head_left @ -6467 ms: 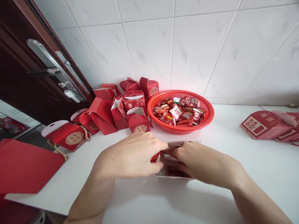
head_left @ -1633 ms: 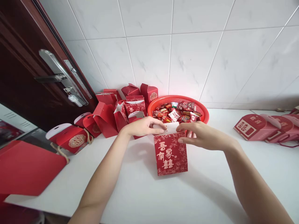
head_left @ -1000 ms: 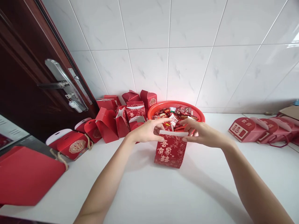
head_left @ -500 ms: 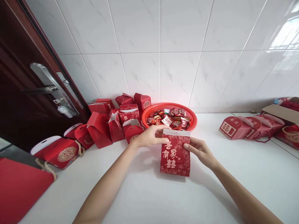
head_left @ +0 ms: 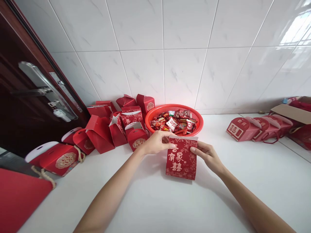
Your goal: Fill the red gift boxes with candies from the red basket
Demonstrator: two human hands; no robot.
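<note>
A red paper gift bag [head_left: 181, 165] with pale Chinese characters and a floral print is held between my two hands, its printed front facing me. My left hand [head_left: 155, 143] grips its upper left edge, thumb across the front and fingers behind. On the upper right side, my right hand [head_left: 208, 156] pinches it with the thumb in front. The fingers behind the bag are hidden. Just beyond it stands a red plastic basket [head_left: 199, 129] full of wrapped candies [head_left: 172, 123].
Several red gift boxes [head_left: 99, 134] and bags stand at the left, near a dark door [head_left: 14, 106] with a metal handle. More red boxes [head_left: 243, 130] line up at the right beside an open carton [head_left: 291, 113]. A tiled wall [head_left: 184, 74] rises behind the white tabletop [head_left: 150, 204].
The bag's top strip now tilts, showing less of its pale face. Both hands keep their hold in nearly the same place. The whole view has shifted slightly.
</note>
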